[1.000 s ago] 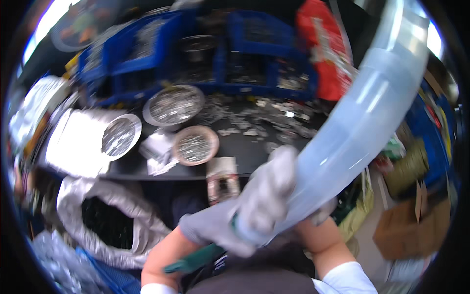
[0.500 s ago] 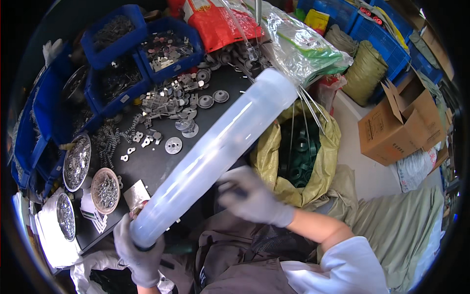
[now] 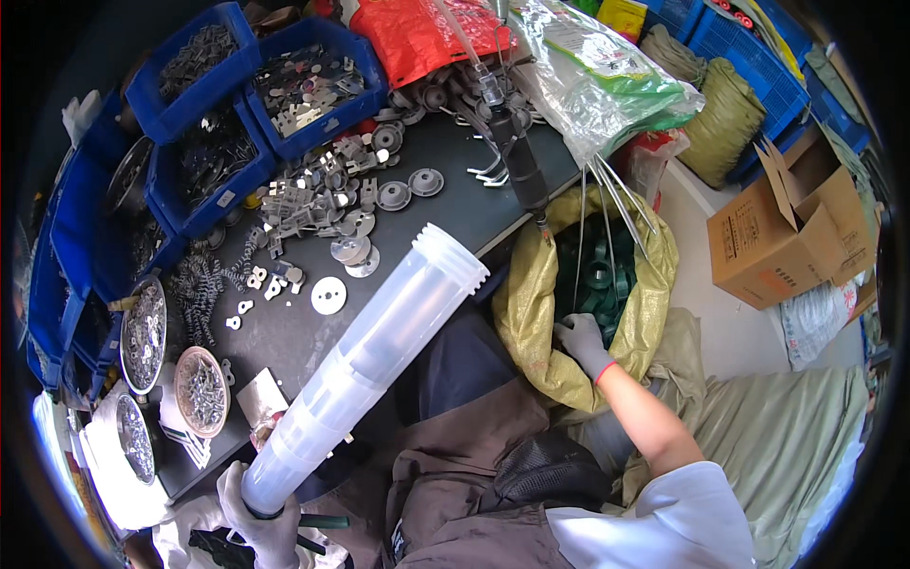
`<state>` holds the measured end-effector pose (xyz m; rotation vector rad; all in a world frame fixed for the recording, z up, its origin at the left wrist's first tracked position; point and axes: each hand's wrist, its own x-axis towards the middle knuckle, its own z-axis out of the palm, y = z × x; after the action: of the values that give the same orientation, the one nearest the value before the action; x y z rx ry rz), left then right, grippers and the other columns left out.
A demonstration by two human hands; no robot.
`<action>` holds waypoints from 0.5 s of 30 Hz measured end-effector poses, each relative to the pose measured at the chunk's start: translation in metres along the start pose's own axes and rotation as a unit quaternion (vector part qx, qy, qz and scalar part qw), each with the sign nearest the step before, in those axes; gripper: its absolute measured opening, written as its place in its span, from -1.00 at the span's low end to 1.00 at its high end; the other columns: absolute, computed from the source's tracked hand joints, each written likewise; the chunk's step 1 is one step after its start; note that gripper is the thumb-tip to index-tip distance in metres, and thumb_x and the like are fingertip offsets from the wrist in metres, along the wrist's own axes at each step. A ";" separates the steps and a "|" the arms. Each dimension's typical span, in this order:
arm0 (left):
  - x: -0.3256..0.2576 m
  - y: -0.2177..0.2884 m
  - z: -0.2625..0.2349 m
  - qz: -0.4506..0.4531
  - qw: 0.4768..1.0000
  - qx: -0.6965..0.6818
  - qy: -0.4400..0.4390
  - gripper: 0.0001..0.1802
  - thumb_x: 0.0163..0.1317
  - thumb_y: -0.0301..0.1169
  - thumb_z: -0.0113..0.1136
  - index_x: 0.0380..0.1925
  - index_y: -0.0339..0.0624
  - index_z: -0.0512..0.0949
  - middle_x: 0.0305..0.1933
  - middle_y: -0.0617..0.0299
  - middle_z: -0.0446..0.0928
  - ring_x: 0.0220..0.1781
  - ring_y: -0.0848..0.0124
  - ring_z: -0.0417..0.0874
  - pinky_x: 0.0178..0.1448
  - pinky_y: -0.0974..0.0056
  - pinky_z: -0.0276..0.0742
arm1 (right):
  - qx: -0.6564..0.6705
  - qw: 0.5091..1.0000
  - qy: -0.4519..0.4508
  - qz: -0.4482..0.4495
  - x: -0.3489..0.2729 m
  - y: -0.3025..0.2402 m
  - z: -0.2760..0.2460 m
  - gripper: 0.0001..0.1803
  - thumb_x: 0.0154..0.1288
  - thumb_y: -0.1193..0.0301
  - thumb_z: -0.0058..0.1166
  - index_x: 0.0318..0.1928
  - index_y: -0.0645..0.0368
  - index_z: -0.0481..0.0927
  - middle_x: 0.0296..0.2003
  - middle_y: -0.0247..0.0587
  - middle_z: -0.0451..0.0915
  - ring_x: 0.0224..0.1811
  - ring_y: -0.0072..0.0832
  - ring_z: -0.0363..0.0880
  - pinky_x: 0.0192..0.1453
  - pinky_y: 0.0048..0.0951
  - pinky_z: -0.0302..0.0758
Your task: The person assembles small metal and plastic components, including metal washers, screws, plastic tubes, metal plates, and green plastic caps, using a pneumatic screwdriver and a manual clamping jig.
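Note:
A long translucent white plastic tube (image 3: 355, 370) slants across my front, its ribbed, threaded end (image 3: 450, 261) up and to the right. My left hand (image 3: 261, 522), in a grey glove, is closed round the tube's lower end. A dark green strip (image 3: 324, 521) sticks out beside that hand. Inside the mouth of a yellow woven sack (image 3: 531, 332), my gloved right hand (image 3: 585, 343) reaches down at the near side. Its fingers point toward dark green ring-shaped parts (image 3: 599, 275); the fingertips are too hidden to show whether they grip one.
Metal discs (image 3: 329, 295), brackets and springs lie on the dark table (image 3: 417, 213). Blue bins (image 3: 308, 85) and bowls of small parts (image 3: 202, 391) line its left. A power screwdriver (image 3: 519, 156) hangs near the sack; thin metal rods (image 3: 621, 204) stand over it. A cardboard box (image 3: 787, 232) is at right.
My right hand has moved right, from beside the tube into the sack. The tube's upper end has swung down and left, now showing its threaded end and uncovering the screwdriver.

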<state>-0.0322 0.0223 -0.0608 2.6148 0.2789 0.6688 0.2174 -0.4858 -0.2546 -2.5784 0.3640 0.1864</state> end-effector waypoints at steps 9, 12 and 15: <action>0.005 0.008 -0.017 -0.023 0.986 -0.116 -0.118 -0.26 -0.33 -0.51 0.45 0.03 -0.28 0.48 -0.09 0.04 0.53 -0.06 0.17 0.60 0.11 0.14 0.52 | 0.583 0.774 -0.161 -0.187 -0.071 -0.154 -0.153 -0.48 0.65 0.02 -0.32 0.17 0.25 0.37 -0.10 -0.05 0.62 -0.16 -0.33 0.72 -0.07 -0.36 0.66; 0.006 0.013 -0.029 -0.104 0.944 -0.208 -0.234 -0.28 -0.32 -0.39 0.58 0.00 -0.29 0.59 -0.10 0.13 0.62 -0.03 0.32 0.67 0.13 0.21 0.55 | 0.556 0.730 -0.269 -0.291 -0.101 -0.218 -0.184 -0.43 0.58 0.08 -0.15 0.34 0.26 0.31 -0.01 -0.09 0.56 -0.06 -0.35 0.59 0.05 -0.41 0.52; 0.002 0.010 -0.050 -0.230 0.831 -0.349 -0.367 -0.24 -0.22 -0.40 0.68 0.10 -0.25 0.61 0.00 0.22 0.66 0.08 0.46 0.65 0.23 0.31 0.53 | 0.277 0.683 -0.086 -0.670 -0.119 -0.251 -0.220 -0.38 0.19 0.11 0.27 0.16 0.26 0.56 -0.11 -0.07 0.56 -0.11 -0.18 0.54 0.05 -0.28 0.48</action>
<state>-0.0545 0.0321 -0.0156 1.7963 0.3214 -0.3692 0.1903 -0.3668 0.0782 -1.6029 -1.3306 -0.2031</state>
